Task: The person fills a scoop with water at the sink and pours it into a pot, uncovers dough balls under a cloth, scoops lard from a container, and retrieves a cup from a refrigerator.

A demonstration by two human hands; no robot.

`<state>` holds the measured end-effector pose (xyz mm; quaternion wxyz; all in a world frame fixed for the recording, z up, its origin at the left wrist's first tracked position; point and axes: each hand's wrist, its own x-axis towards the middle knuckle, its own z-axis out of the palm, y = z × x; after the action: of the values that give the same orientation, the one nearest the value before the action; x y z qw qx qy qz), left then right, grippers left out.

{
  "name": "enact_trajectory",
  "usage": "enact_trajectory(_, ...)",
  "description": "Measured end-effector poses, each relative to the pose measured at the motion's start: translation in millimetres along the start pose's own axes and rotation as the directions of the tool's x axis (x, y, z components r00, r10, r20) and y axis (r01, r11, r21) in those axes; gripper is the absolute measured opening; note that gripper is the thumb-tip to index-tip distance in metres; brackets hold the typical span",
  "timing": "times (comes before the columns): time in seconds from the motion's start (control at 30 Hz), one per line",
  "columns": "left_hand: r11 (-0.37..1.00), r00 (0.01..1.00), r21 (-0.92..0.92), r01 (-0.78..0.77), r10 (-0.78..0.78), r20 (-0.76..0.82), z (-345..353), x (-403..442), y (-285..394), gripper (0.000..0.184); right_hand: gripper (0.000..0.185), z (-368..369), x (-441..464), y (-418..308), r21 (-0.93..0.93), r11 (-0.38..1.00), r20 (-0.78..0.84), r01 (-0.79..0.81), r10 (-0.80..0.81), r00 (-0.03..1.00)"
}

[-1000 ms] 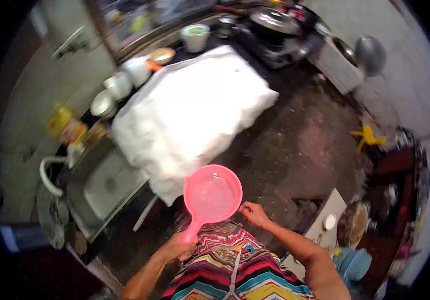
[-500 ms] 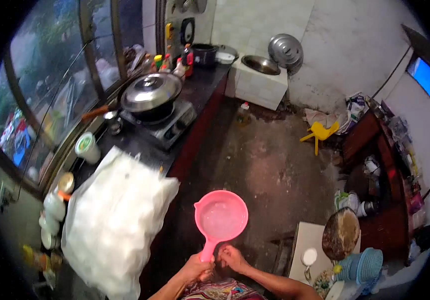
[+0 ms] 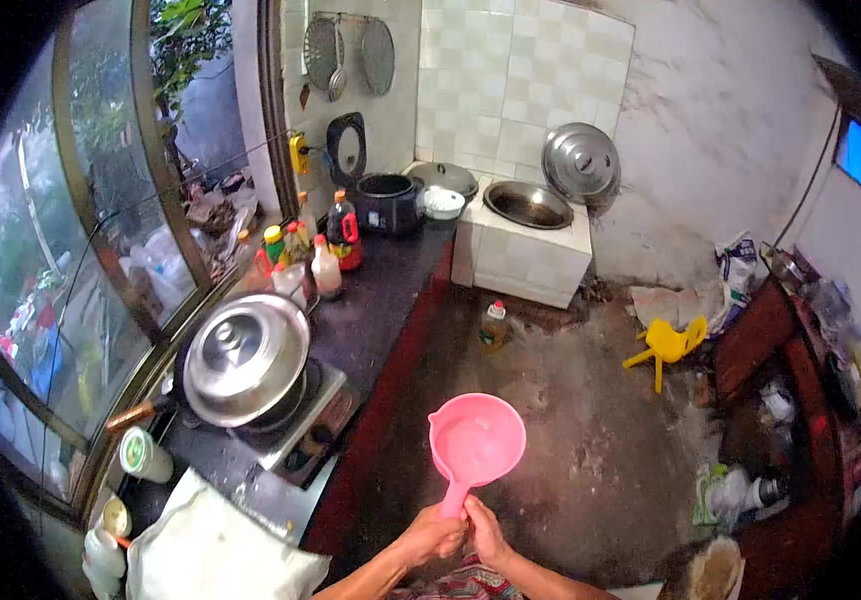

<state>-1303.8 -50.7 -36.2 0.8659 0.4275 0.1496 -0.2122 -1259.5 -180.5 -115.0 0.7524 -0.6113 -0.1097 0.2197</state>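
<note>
A pink plastic water dipper is held out in front of me at the lower middle, bowl facing up and away from my body. Something pale and shiny shows in the bowl, perhaps water. My left hand is wrapped round the dipper's handle. Against the other side of the handle, my right hand is closed, its fingertips partly hidden. To the left, a wok with a steel lid sits on a cooktop. A big white plastic bag lies on the near counter.
Along the dark counter stand sauce bottles and an open black rice cooker. A tiled stove holds a large built-in wok. On the floor are an oil bottle and a yellow stool. A dark red cabinet stands right.
My view has tilted up and moved ahead, showing more of the far wall and stove. My right hand has come from beside the handle onto it; my left hand keeps its hold.
</note>
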Motion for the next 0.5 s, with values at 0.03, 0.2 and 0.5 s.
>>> enact_trajectory(0.03,1.0,1.0,0.018,-0.009,0.009,-0.023,2.7,25.2,16.6,0.007,0.027,-8.0,28.3,-0.4,0.012,0.998,0.005,0.055,-0.055,0.998)
enact_trajectory(0.2,0.991,0.992,-0.058,-0.12,0.117,-0.052,2.4,150.1,99.7,0.008,0.034,-50.5,168.7,-61.1,-0.011,0.996,0.181,-0.083,0.084,0.98)
enact_trajectory(0.5,0.94,0.919,-0.074,-0.332,0.305,-0.25,-11.5,317.7,291.0,0.01,0.037,-56.6,412.7,-182.7,0.093,0.989,0.318,-0.118,0.083,0.944)
